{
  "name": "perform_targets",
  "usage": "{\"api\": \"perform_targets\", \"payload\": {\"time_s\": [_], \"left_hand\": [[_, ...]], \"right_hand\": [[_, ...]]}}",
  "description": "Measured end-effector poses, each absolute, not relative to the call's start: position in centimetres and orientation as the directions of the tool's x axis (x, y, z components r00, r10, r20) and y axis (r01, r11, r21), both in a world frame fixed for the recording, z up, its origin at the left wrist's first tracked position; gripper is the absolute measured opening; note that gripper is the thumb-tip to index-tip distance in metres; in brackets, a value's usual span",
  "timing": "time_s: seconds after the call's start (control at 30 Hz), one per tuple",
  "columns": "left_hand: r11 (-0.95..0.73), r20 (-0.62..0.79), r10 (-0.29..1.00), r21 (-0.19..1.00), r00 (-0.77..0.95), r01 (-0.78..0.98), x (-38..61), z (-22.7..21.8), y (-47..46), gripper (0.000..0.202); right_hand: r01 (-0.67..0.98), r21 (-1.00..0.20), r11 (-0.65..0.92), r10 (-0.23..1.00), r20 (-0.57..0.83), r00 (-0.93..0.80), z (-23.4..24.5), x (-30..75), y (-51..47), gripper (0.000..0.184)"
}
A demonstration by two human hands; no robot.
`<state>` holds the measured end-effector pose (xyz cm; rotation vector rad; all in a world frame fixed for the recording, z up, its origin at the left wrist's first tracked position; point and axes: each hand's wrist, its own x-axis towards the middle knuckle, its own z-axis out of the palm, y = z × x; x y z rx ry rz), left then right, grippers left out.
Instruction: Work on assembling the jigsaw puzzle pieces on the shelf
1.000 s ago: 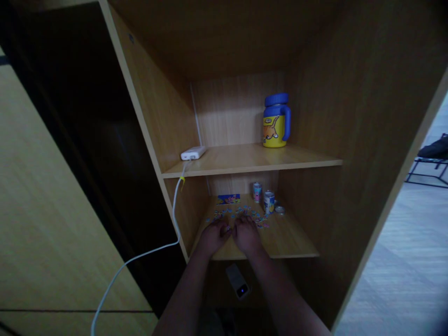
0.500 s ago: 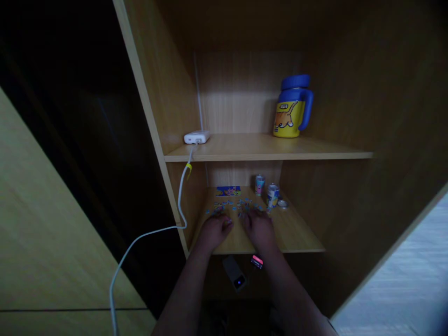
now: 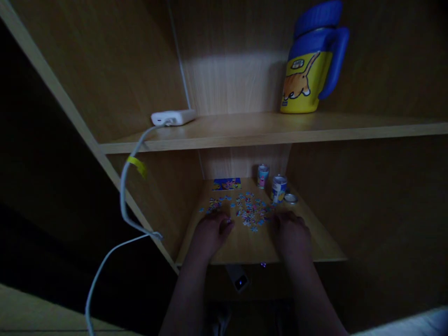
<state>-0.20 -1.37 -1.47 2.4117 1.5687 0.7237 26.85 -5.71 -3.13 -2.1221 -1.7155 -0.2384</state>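
Several small colourful jigsaw pieces (image 3: 249, 211) lie scattered on the lower wooden shelf (image 3: 245, 247) of a cabinet. My left hand (image 3: 211, 234) rests on the shelf at the left edge of the pieces, its fingers curled in as if pinching. My right hand (image 3: 291, 234) lies palm down at the right edge of the pieces, fingers flat on the wood. A blue picture card (image 3: 227, 184) lies at the back of the shelf. The light is dim, so what the left fingers hold is not clear.
Two small printed cans (image 3: 262, 175) (image 3: 279, 188) and a round lid (image 3: 290, 198) stand at the back right. On the upper shelf (image 3: 266, 133) sit a white power bank (image 3: 173, 117) with a hanging cable (image 3: 122, 196) and a blue-and-yellow jug (image 3: 311, 65). Below, a small device (image 3: 240, 280) glows.
My hands have moved apart, the right one sliding right along the shelf. My head has come closer and lower, so the shelves fill more of the view.
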Motion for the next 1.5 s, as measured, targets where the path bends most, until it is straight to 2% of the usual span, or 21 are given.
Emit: {"api": "perform_targets", "payload": {"time_s": [0.13, 0.27, 0.53, 0.87, 0.97, 1.07, 1.17, 1.3, 1.5], "left_hand": [[-0.418, 0.297, 0.901, 0.394, 0.317, 0.819, 0.0, -1.6, -1.4, 0.016], [-0.454, 0.305, 0.887, 0.444, 0.346, 0.773, -0.2, -1.9, -1.2, 0.016], [-0.494, 0.321, 0.867, 0.457, 0.38, 0.74, -0.7, -1.8, -1.2, 0.024], [-0.544, 0.338, 0.839, 0.516, 0.426, 0.662, -0.4, -1.6, -1.6, 0.02], [-0.555, 0.326, 0.832, 0.507, 0.449, 0.66, -0.2, -1.5, -1.7, 0.019], [-0.581, 0.305, 0.812, 0.501, 0.498, 0.641, 0.1, -1.4, -1.9, 0.016], [-0.589, 0.31, 0.806, 0.499, 0.504, 0.636, 0.3, -1.5, -2.1, 0.015], [-0.578, 0.336, 0.816, 0.462, 0.47, 0.673, 0.4, -1.6, -2.2, 0.013], [-0.66, 0.364, 0.751, 0.441, 0.551, 0.608, 0.6, -0.9, -2.5, 0.016]], "right_hand": [[0.97, -0.152, -0.19, 0.882, 0.408, 0.236, -3.7, 27.1, -5.3, 0.037], [0.966, -0.183, -0.184, 0.898, 0.367, 0.241, -4.1, 27.3, -4.9, 0.033], [0.951, -0.245, -0.19, 0.915, 0.308, 0.262, -3.8, 27.3, -4.8, 0.025], [0.951, -0.224, -0.212, 0.9, 0.335, 0.28, -3.6, 27.2, -5.0, 0.019], [0.934, -0.31, -0.177, 0.904, 0.324, 0.279, -3.4, 27.2, -5.3, 0.018], [0.892, -0.432, -0.132, 0.904, 0.316, 0.287, -3.2, 27.3, -5.5, 0.024], [0.823, -0.567, 0.024, 0.907, 0.359, 0.221, -3.1, 27.2, -5.6, 0.027], [0.629, -0.746, 0.217, 0.923, 0.367, 0.117, -3.1, 27.0, -5.7, 0.029], [0.468, -0.856, 0.217, 0.955, 0.285, 0.08, -3.5, 27.3, -5.5, 0.031]]}}
